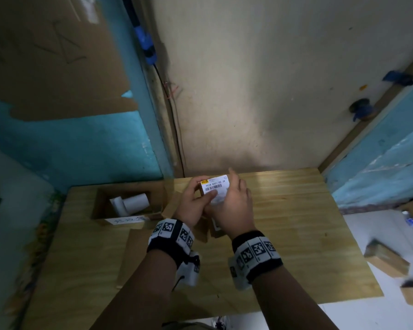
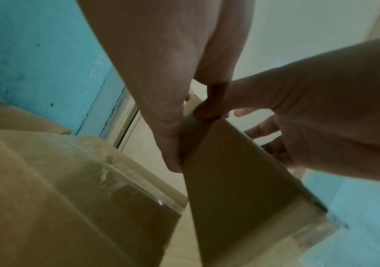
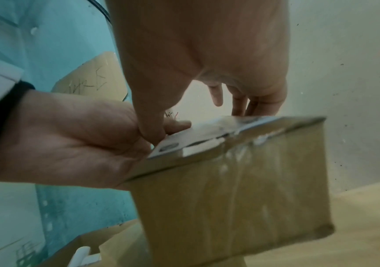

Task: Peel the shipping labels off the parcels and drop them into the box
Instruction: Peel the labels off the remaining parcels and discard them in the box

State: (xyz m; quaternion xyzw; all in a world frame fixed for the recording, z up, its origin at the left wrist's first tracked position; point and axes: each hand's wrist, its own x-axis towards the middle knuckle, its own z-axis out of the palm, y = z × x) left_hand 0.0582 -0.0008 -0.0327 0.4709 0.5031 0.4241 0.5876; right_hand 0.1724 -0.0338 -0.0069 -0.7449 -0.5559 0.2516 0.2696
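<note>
A small brown cardboard parcel [image 1: 206,194] [image 2: 241,171] [image 3: 230,198] is held up above the wooden table [image 1: 284,222]. A white shipping label [image 1: 215,185] [image 3: 207,137] with a yellow strip and a barcode covers its upper face. My left hand [image 1: 192,206] [image 3: 70,140] grips the parcel's left side, thumb on the label. My right hand [image 1: 235,206] [image 2: 321,117] has its thumb tip dug in at the label's lifted near corner, while its fingers [image 3: 241,103] hang loose past the far edge. An open cardboard box [image 1: 100,206] at the table's left holds curled white labels [image 1: 134,202].
Flat cardboard pieces [image 1: 138,256] lie on the table under my left wrist. More brown parcels [image 1: 386,258] sit off the table's right edge on a white surface. Walls close in behind and to the right.
</note>
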